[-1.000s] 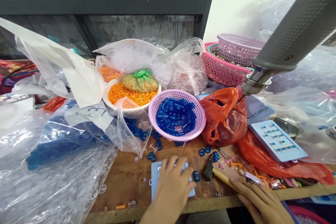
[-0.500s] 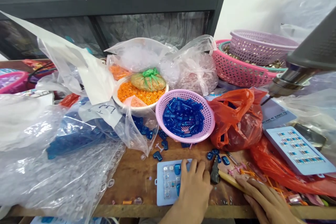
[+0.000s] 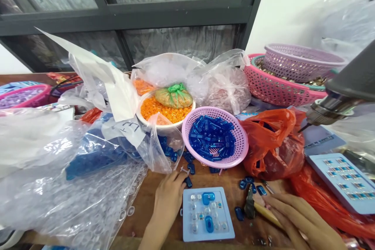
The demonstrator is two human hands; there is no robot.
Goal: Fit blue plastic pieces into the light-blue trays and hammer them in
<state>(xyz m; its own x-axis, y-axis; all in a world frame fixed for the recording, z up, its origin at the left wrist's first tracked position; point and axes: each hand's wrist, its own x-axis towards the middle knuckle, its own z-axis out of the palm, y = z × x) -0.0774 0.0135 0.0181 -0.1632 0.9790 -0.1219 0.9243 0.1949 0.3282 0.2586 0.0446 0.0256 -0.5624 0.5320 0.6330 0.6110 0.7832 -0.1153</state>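
A light-blue plastic panel (image 3: 189,234) lies at the table's front, with clear square pieces and two glossy blue pieces on it. My left hand (image 3: 168,193) is just left of the panel, palm down. Its fingertips reach to a loose blue plastic piece (image 3: 188,182) on the wood; whether they grip it I cannot tell, but the fingers look parted. On the right, my right hand (image 3: 301,216) holds the light wooden handle of a small hammer (image 3: 249,205), its dark head resting on the table. Another blue piece (image 3: 239,213) lies left of the hammer head.
Behind the panel stands a pink-purple basket (image 3: 244,146) of blue pieces, beside a red bag (image 3: 274,144). A white bowl (image 3: 143,119) holds orange parts. Clear bags (image 3: 96,187) cover the left. A drill-like tool (image 3: 331,107) overhangs the right, above a second panel (image 3: 342,183).
My left hand has moved left off the panel to the loose blue piece, uncovering the panel and a blue piece by the hammer. My right hand stays on the handle. The view has shifted.
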